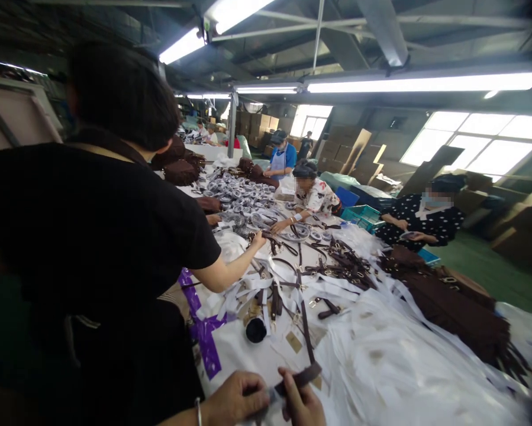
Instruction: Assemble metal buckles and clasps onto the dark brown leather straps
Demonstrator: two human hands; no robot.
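Note:
At the bottom edge, my left hand [237, 401] and my right hand [302, 403] both grip one end of a dark brown strap [305, 340]. The strap runs away from me over the white-covered table [381, 367]. A small grey piece shows between my two hands; what it is I cannot tell. A black round object [255, 330] lies on the table just beyond my hands.
A person in a black shirt [92, 236] stands close on my left, one arm reaching over the table. More brown straps [341, 263] and brown bags [452, 307] cover the table. Other workers sit on the far side. Purple tape [203, 331] marks the near edge.

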